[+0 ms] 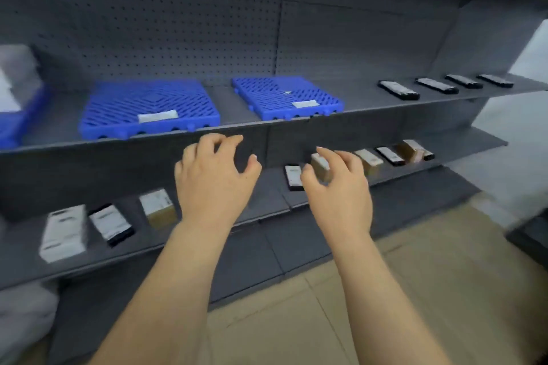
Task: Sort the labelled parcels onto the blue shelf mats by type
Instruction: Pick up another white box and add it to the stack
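Two blue slatted mats lie on the upper grey shelf: a left mat (148, 103) and a right mat (284, 94), each with a white label and no parcels. Labelled parcels line the lower shelf: a white box (63, 232), a black pouch (111, 223), a brown box (158, 207), a black pouch (293, 176) and a brown box (320, 167). My left hand (213, 177) hovers with fingers spread in front of the upper shelf's edge, holding nothing. My right hand (338, 186) reaches over the brown box, fingers apart around it, not closed.
More brown and black parcels (391, 155) sit further right on the lower shelf. Several black pouches (436, 85) lie on the upper shelf's right end. A third blue mat (17, 121) at far left bears a white parcel. Tiled floor lies below.
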{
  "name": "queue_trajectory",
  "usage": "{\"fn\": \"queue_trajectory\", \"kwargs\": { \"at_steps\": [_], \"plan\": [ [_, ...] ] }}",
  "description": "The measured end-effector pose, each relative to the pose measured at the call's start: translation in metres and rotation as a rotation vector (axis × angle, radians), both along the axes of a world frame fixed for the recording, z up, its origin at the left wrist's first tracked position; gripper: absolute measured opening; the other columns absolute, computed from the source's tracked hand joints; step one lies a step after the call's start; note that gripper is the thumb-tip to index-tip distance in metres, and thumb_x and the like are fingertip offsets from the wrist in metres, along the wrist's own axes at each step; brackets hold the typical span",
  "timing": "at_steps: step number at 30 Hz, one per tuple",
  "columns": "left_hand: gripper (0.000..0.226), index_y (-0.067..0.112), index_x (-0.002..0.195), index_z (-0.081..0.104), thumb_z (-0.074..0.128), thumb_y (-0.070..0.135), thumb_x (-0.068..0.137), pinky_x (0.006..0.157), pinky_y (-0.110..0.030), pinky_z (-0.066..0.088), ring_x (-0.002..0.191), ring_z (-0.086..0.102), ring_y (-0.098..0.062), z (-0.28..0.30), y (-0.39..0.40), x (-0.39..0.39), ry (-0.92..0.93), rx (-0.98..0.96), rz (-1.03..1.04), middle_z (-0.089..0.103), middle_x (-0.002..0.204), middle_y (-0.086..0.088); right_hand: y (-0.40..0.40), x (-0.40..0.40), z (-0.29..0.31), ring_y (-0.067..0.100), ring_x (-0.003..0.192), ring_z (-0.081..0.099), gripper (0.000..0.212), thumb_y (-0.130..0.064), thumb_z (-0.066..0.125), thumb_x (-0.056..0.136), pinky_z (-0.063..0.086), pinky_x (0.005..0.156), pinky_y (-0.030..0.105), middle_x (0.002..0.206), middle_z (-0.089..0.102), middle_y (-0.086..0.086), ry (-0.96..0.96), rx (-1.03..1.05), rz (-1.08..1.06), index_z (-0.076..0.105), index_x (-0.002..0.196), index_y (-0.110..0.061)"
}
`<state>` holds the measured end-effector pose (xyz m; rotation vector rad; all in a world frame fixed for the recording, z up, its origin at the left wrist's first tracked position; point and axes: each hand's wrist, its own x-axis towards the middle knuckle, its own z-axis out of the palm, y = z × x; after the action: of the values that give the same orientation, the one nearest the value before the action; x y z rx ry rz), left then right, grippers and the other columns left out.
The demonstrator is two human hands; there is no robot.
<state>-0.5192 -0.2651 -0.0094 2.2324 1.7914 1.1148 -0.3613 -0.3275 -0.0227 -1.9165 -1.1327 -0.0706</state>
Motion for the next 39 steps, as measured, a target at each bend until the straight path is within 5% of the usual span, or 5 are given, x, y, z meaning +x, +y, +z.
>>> {"fn": "queue_trajectory", "kwargs": {
  "at_steps": [13,27,39],
  "plan": [
    [0.047,0.028,0.129,0.057,0.053,0.046,0.085,0.095,-0.041,0.036,0.115,0.044,-0.030,-0.034,-0.061,-0.287,0.016,-0.083,0.592,0.052,0.129,-0.002,0.042,-0.263,-0.033,0.019,0.117,0.049,0.047,-0.050,0.052,0.087,0.046,0.094,0.041,0.142,0.035,-0.006,-0.023,-0.131,0.569,0.052,0.132,-0.038],
    [0.047,0.029,0.128,0.056,0.047,0.049,0.087,0.097,-0.040,0.036,0.116,0.045,-0.029,-0.102,0.038,-0.486,0.157,-0.193,0.540,0.051,0.131,-0.002,0.145,-0.489,-0.103,0.025,0.120,0.047,0.047,-0.049,0.054,0.086,0.041,0.099,0.044,0.139,0.041,0.000,0.002,-0.225,0.536,0.056,0.130,-0.034],
    [0.046,0.023,0.123,0.060,0.051,0.046,0.084,0.088,-0.041,0.040,0.108,0.051,-0.031,-0.286,0.160,-0.491,0.135,-0.221,0.492,0.056,0.125,-0.004,0.248,-0.519,-0.284,0.026,0.124,0.040,0.050,-0.050,0.052,0.086,0.031,0.103,0.041,0.144,0.035,-0.002,0.035,-0.352,0.423,0.051,0.133,-0.034]
  ]
}}
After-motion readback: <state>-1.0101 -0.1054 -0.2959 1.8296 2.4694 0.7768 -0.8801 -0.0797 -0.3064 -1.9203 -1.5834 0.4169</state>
